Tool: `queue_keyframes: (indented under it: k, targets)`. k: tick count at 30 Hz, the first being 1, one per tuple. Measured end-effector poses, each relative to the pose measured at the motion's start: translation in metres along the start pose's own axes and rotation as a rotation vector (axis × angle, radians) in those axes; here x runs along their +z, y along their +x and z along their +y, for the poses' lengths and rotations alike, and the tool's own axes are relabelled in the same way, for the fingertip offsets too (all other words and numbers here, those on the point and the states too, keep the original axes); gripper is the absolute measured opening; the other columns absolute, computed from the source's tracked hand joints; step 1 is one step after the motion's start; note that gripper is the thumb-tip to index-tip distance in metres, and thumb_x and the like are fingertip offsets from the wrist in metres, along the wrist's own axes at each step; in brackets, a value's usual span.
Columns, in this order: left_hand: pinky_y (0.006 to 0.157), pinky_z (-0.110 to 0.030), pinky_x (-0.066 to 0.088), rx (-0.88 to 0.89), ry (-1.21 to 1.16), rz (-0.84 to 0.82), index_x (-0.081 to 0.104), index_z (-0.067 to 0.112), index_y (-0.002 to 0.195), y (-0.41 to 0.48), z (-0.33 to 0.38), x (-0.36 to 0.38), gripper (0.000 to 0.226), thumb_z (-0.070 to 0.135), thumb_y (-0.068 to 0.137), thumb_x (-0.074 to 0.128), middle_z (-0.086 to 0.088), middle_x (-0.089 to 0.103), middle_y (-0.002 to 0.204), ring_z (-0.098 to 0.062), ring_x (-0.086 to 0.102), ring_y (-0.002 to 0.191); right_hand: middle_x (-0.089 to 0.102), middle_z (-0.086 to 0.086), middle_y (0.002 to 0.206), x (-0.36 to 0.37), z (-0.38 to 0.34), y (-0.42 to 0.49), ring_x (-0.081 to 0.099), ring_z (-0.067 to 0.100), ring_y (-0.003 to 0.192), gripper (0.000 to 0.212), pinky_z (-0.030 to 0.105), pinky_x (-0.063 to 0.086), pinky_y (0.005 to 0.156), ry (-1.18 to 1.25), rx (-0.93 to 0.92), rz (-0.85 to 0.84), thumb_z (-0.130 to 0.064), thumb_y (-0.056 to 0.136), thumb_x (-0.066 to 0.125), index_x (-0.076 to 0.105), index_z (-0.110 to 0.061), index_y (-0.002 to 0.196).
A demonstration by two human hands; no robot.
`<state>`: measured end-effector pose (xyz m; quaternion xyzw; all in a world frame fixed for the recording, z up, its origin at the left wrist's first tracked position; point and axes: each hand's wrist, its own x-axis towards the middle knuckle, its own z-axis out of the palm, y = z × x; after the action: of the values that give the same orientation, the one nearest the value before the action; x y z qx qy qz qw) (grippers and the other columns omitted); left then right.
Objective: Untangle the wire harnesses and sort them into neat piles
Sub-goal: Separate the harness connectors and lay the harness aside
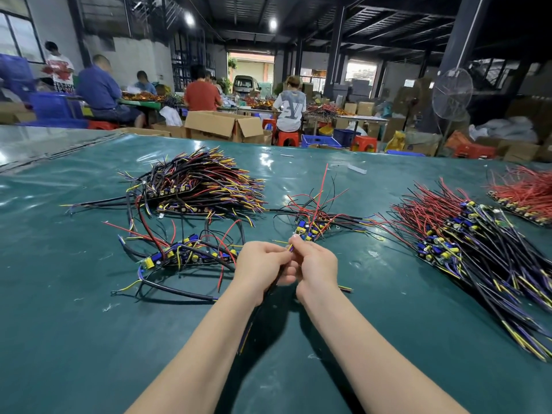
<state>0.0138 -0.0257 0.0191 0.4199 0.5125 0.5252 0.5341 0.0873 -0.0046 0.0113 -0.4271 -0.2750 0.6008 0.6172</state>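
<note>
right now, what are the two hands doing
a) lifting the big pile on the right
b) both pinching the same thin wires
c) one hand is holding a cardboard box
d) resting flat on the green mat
B: the left hand and right hand meet above the green mat, fingers curled round the yellow and purple wire ends of one harness.

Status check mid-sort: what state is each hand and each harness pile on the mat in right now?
left hand, grips dark wires hanging below it
right hand, pinches yellow-purple wire ends
centre cluster, tangled, wires sticking up
near-left bunch, loose and tangled
far-left pile, stacked, wires roughly aligned
right pile, laid in a row, aligned
far-right red pile, stacked, partly out of frame
</note>
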Motion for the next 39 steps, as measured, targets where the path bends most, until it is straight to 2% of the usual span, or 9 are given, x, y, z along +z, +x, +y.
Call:
queue_keyframes:
  k: [5,8,13,16,23,27,32,36,39]
  targets:
    - [0.036,-0.014,0.038,0.039,0.092,0.123,0.064,0.004,0.064,0.003,-0.004,-0.005,0.023,-0.003,0.084,0.055,-0.007,0.057,0.054,-0.006,0.046,0.036,0.051,0.008,0.057,0.0,-0.008,0.004,0.046,0.014,0.039,0.025,0.02,0.038,0.041,-0.083,0.106,-0.054,-0.003,0.09,0.055,0.053,-0.003,0.064]
    - [0.035,-0.01,0.034,-0.016,0.022,0.013,0.065,0.007,0.069,0.001,0.0,-0.009,0.018,0.002,0.084,0.059,0.001,0.061,0.05,-0.003,0.046,0.036,0.055,0.001,0.044,-0.002,-0.011,0.005,0.047,0.009,0.032,0.026,0.014,0.039,0.036,-0.029,0.134,-0.051,-0.004,0.089,0.056,0.055,-0.003,0.063]
    - [0.034,-0.006,0.031,-0.061,-0.149,-0.131,0.064,0.007,0.075,0.003,0.001,-0.006,0.02,0.007,0.092,0.053,0.005,0.06,0.049,0.003,0.047,0.037,0.05,-0.002,0.035,-0.004,-0.01,0.009,0.043,0.007,0.027,0.026,0.014,0.036,0.034,0.023,-0.005,-0.003,-0.002,0.087,0.058,0.054,-0.004,0.061]
    - [0.039,-0.007,0.035,0.018,-0.1,-0.066,0.065,0.008,0.071,0.005,-0.004,0.0,0.023,0.002,0.09,0.053,0.005,0.059,0.048,0.002,0.047,0.039,0.052,-0.004,0.036,-0.008,-0.008,0.008,0.045,0.006,0.028,0.024,0.012,0.036,0.036,0.041,0.006,0.006,-0.006,0.086,0.06,0.057,-0.006,0.063]
    - [0.037,-0.01,0.037,0.105,-0.042,0.075,0.066,0.01,0.062,0.009,-0.011,-0.002,0.029,-0.001,0.088,0.057,0.003,0.057,0.047,0.001,0.046,0.037,0.057,0.002,0.042,-0.008,-0.006,0.009,0.049,0.01,0.041,0.021,0.014,0.043,0.038,0.098,0.255,-0.068,-0.006,0.087,0.058,0.059,-0.003,0.067]
    - [0.038,-0.01,0.035,0.167,0.037,0.086,0.065,0.013,0.057,0.008,-0.014,0.004,0.036,-0.003,0.087,0.054,0.003,0.054,0.046,-0.001,0.045,0.039,0.053,0.008,0.056,-0.007,-0.004,0.009,0.047,0.012,0.041,0.021,0.014,0.037,0.034,0.09,0.153,-0.037,0.001,0.088,0.054,0.055,-0.003,0.067]
    - [0.042,-0.017,0.027,0.233,0.129,0.132,0.067,0.014,0.056,0.007,-0.017,0.011,0.033,-0.002,0.083,0.056,0.001,0.047,0.045,-0.012,0.036,0.045,0.055,-0.001,0.038,-0.006,-0.006,0.009,0.044,0.008,0.026,0.026,0.01,0.029,0.03,0.139,0.139,0.038,-0.005,0.089,0.054,0.053,-0.005,0.064]
    - [0.037,-0.012,0.031,0.129,0.058,0.057,0.065,0.013,0.058,0.005,-0.016,0.014,0.032,-0.001,0.085,0.055,0.003,0.053,0.047,-0.004,0.042,0.041,0.054,-0.001,0.037,-0.008,-0.008,0.012,0.04,0.007,0.023,0.03,0.01,0.026,0.028,0.132,0.13,0.045,-0.009,0.091,0.052,0.051,-0.005,0.061]
    - [0.036,-0.011,0.03,0.081,0.033,0.0,0.063,0.014,0.062,0.003,-0.016,0.012,0.029,0.009,0.089,0.056,0.006,0.054,0.045,0.001,0.043,0.038,0.056,-0.002,0.042,-0.009,-0.008,0.015,0.04,0.005,0.026,0.033,0.011,0.026,0.029,0.1,0.007,0.072,-0.008,0.091,0.054,0.053,-0.005,0.059]
